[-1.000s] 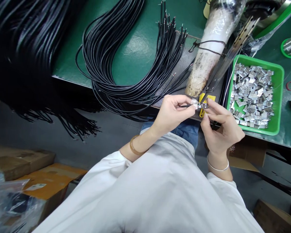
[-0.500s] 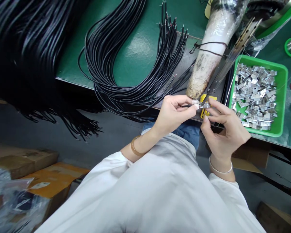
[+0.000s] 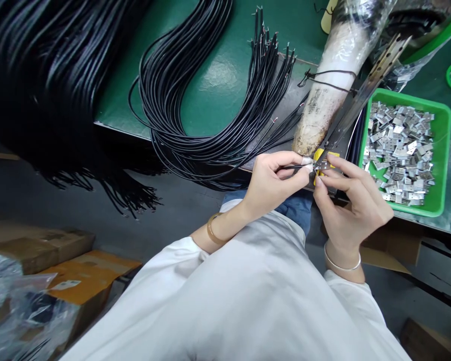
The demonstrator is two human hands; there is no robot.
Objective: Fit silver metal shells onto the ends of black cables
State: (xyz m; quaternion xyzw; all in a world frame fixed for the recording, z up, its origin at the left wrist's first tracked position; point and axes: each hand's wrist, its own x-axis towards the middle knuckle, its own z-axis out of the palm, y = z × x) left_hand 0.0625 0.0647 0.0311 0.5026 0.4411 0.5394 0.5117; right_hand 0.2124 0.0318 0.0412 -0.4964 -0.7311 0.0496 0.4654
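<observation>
Where the two hands meet at the near worktop edge, the entries run as follows.

Left hand [image 3: 272,183]: closed in a pinch on the end of a thin black wire [image 3: 291,166], thumb and forefinger close to the tip, likely so the end stays stiff and aimed.

Right hand [image 3: 351,200]: fingertips closed on a small metal clip [image 3: 322,165], held level and touching the wire's tip; the grip looks set for fine alignment.

Wire and clip: together, between the two hands, just over a yellow piece [image 3: 320,154] at the worktop edge.

Wire bundle [image 3: 195,100]: many black wires looped on the green worktop [image 3: 218,75], cut ends fanned toward the far right, near the left hand for easy drawing.

Tray [image 3: 445,165]: green, right of the right hand, heaped with metal clips [image 3: 398,145]; within short reach.

Wrapped cylinder [image 3: 330,85]: pale, slanting from far right down to the hands, a slotted metal strip [image 3: 364,90] beside it.

Hanging wires [image 3: 41,90]: dense black mass at left, draped off the worktop edge.

Boxes [image 3: 60,260]: cardboard, on the floor at near left.
</observation>
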